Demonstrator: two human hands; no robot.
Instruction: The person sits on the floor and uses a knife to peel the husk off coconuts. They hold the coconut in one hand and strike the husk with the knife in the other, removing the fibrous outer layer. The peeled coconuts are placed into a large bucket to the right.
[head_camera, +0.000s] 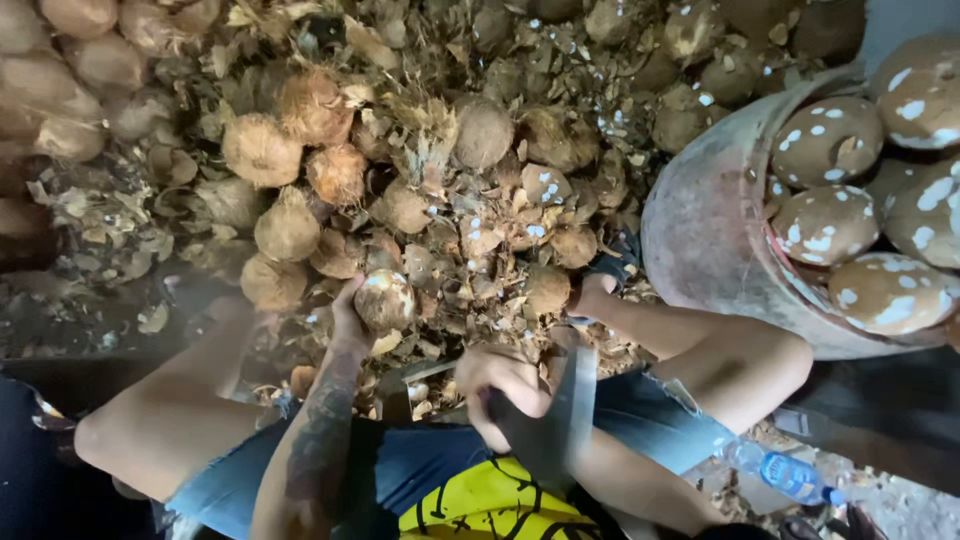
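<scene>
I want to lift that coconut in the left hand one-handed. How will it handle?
The coconut looks round, so probably apt to roll if set down. Its rough, partly husked surface should grip well in the left hand. It fills the palm, so likely fairly heavy.

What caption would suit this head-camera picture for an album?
Seated person's left hand grips a coconut from the husk-strewn heap, right hand holds a broad knife, beside a tub of peeled coconuts.

The person's left hand (352, 318) reaches forward on a tattooed forearm, fingers curled around something round. The right hand (508, 385) sits closer to the body, closed in a fist around a handle, between the two bent bare knees.
</scene>
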